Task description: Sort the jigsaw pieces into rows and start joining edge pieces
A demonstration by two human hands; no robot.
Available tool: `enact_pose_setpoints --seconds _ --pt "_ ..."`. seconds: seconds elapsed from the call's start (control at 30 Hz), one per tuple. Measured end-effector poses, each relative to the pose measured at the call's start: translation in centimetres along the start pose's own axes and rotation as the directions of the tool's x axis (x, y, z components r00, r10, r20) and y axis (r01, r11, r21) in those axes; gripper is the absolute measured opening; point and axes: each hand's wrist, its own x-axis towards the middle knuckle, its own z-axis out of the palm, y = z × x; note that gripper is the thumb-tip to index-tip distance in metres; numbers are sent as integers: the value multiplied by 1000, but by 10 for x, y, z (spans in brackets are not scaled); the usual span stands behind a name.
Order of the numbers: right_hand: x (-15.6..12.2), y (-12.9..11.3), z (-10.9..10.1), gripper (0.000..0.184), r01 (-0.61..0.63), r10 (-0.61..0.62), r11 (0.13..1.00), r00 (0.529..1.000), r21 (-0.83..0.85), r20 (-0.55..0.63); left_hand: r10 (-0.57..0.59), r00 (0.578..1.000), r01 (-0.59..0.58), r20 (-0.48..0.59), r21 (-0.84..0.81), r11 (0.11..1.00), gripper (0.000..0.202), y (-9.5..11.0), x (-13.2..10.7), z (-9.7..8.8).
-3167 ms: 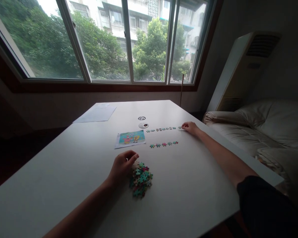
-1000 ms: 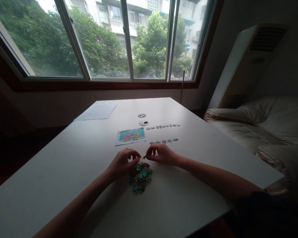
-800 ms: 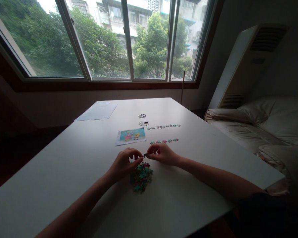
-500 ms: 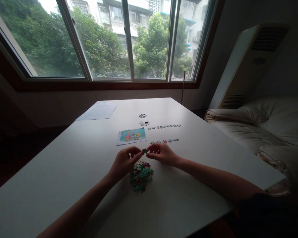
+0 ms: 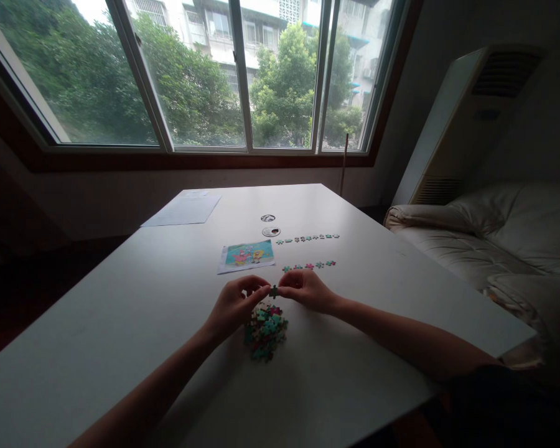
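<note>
A small dark green jigsaw puzzle piece (image 5: 274, 291) is pinched between my two hands, just above the table. My left hand (image 5: 236, 303) grips its left side with thumb and fingertips. On the opposite side, the fingertips of my right hand (image 5: 309, 290) close on it too. Below the hands lies a heap of loose puzzle pieces (image 5: 267, 333), mostly green with some pink; my left hand covers part of its edge. Just beyond my right hand runs a short row of puzzle pieces (image 5: 310, 266), partly hidden by the fingers.
A picture sheet with cartoon figures (image 5: 249, 254) lies beyond my left hand. Farther back are another row of pieces (image 5: 315, 237), two round objects (image 5: 271, 232) and paper sheets (image 5: 182, 209). The white table (image 5: 121, 311) stands beside a sofa (image 5: 438, 230).
The puzzle piece has been turned between my fingers and sits slightly lower and to the right. Both hands stay almost in place, their fingertips a little closer together.
</note>
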Motion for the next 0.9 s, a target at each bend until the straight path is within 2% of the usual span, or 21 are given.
enact_pose_setpoints --seconds 0.1,0.33,0.5,0.6,0.67,0.9 --pt "-2 -5 -2 14 43 -39 993 998 -110 39 25 999 -26 31 35 999 24 3 -1 -1" --pt "-2 -9 -3 15 74 -70 987 997 -144 38 79 991 -86 108 69 994 20 1 -3 1" --pt "-3 -7 -4 23 120 -127 980 991 -158 -36 -5 999 7 40 -43 999 23 2 -2 2" --pt "-5 -7 -5 18 188 -222 948 969 -258 -109 -104 994 96 -43 -153 983 25 3 -1 1" --pt "-5 -6 -4 14 226 -281 920 950 -320 -136 -135 988 117 -76 -201 972 26 2 0 1" --pt "-6 -6 -4 13 268 -346 874 929 -405 -133 -148 987 130 -67 -221 967 28 6 -1 3"
